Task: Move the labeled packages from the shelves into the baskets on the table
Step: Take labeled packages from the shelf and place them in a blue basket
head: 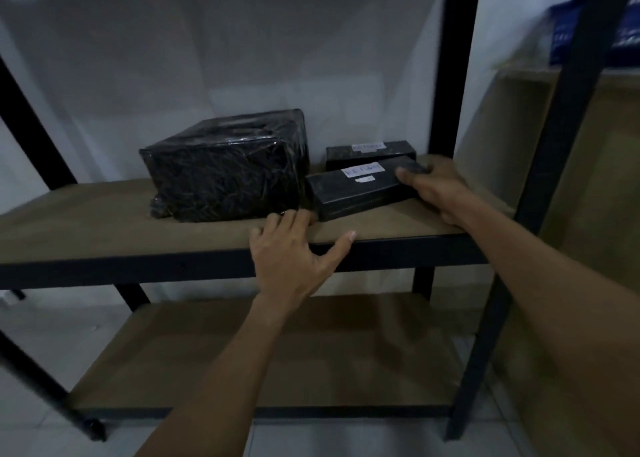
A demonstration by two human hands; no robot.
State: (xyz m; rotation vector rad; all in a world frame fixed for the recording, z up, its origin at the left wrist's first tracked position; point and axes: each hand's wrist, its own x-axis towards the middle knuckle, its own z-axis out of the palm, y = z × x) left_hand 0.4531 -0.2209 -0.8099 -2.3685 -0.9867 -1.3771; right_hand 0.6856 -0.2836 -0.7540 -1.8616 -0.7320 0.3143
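Dim, blurred frame. Writing on the white labels was not legible. No baskets or table in view. A blue item (571, 23) at the upper right of the frame was smeared and cut off by the edge; I could not tell what it was. The right hand's (440, 190) fingers were hidden behind the package end, with only the thumb plainly seen.

Hands: the right hand gripped the right end of the front long package (356, 190), thumb laid on its top face, the rest wrapped around the end. The left hand (291, 252) was released and spread flat, holding nothing. Its palm lay over the front rail of the upper shelf board (104, 221), its thumb on the board's edge, its fingertips just beside the package's lower left corner. I could not tell whether they touched it.

Packages: 3 black packages sat on the upper shelf board, centre of frame.
- The front long package was a flat black bar lying slanted, with 1 larger and 1 smaller white label on top.
- The rear long package (370, 151) lay just behind it near the wall, with 1 white label.
- The large wrapped package (225, 169), a glossy, crinkled black block, stood to their left, very close to the front one.

The lower shelf board (277, 352) showed below the arms.
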